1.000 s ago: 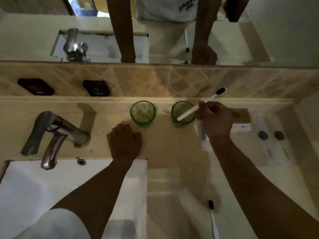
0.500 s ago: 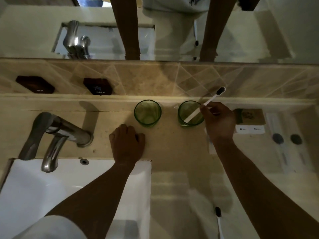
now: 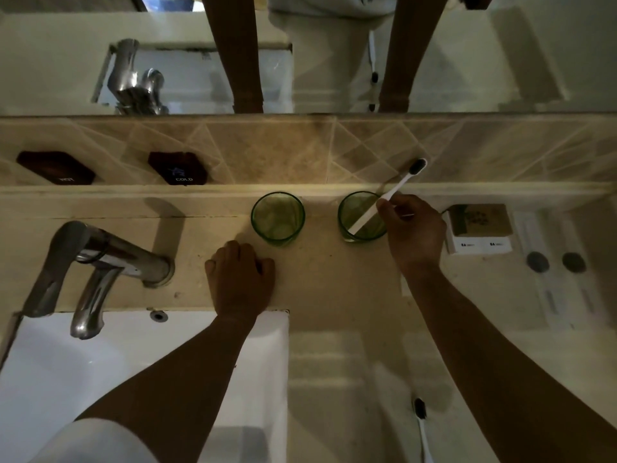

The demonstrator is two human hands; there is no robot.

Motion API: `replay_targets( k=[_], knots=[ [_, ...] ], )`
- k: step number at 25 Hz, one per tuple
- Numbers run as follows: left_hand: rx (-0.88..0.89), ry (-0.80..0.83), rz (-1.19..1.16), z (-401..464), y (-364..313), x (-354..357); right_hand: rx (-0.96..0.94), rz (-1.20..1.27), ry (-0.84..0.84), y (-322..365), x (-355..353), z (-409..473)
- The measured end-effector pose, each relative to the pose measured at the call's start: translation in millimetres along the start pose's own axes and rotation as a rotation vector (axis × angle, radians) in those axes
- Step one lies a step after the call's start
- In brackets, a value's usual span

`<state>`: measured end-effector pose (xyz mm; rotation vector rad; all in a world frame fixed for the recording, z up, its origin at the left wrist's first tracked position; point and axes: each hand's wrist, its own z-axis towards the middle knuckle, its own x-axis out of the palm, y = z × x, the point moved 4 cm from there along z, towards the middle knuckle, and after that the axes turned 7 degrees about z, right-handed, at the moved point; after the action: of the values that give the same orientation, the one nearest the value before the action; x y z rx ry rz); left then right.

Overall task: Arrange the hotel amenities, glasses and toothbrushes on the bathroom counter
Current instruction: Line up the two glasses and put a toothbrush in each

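Note:
Two green glasses stand on the beige counter [image 3: 334,272] near the back ledge: a left glass [image 3: 277,217] that holds nothing and a right glass [image 3: 362,216]. A white toothbrush [image 3: 389,198] with dark bristles leans in the right glass, handle end down, head up to the right. My right hand [image 3: 414,232] grips its handle at the glass rim. My left hand [image 3: 241,279] rests on the counter below the left glass, fingers curled, holding nothing. A second white toothbrush [image 3: 421,426] lies at the counter's front edge.
A chrome tap [image 3: 100,262] and white basin [image 3: 66,379] fill the left. At the right sit a brown-and-white amenity box [image 3: 479,228] and two wrapped packets with dark round caps [image 3: 554,262]. Dark hot and cold plates [image 3: 177,168] are set in the tiled backsplash below the mirror.
The toothbrush has tilted more upright in the right glass as my right hand shifted slightly. My left hand has stayed on the counter.

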<state>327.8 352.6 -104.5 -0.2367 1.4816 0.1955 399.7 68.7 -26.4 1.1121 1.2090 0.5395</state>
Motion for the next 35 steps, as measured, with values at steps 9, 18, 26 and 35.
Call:
replay_targets(
  k=[9, 18, 26, 35],
  knots=[
    [0.012, 0.008, -0.012, 0.5, -1.1, -3.8, 0.081, 0.071, 0.018, -0.3, -20.0, -20.7],
    [-0.006, 0.017, -0.009, -0.1, -1.8, -5.4, 0.338, -0.334, 0.221, -82.4, -122.3, -211.0],
    [-0.024, 0.0, -0.005, -3.1, -5.5, -12.1, 0.463, -0.579, 0.515, -100.0, -137.2, -270.5],
    [-0.023, 0.052, -0.244, -1.8, 2.9, 2.4, 0.159, -0.03, 0.38, 3.1, -28.3, -144.3]
  ],
)
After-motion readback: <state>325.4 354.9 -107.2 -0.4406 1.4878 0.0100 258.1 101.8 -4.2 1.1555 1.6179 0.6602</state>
